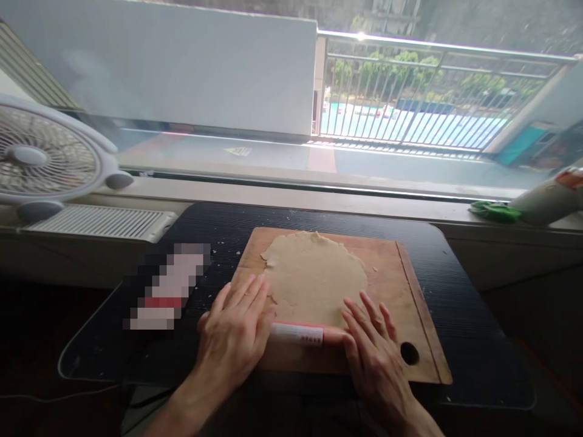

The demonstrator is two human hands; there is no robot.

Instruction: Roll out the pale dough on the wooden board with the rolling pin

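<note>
A thin, uneven sheet of dough (314, 276) lies on a wooden cutting board (387, 291). Across its near edge runs a rolling pin (298, 334) with a white printed label, its ends hidden beneath my hands. My left hand (237, 331) rests palm down over the pin's left end, fingers stretched forward past it onto the board. Over the right end lies my right hand (376, 343), its fingers spread flat and their tips at the dough's right edge. Neither hand is curled around the pin.
The board sits on a black table (460, 328). A blurred-out object (168, 288) lies at the left, with small pale crumbs nearby. A white fan (40, 152) stands far left. Behind the table are a window sill (273, 193) and a green cloth (494, 211).
</note>
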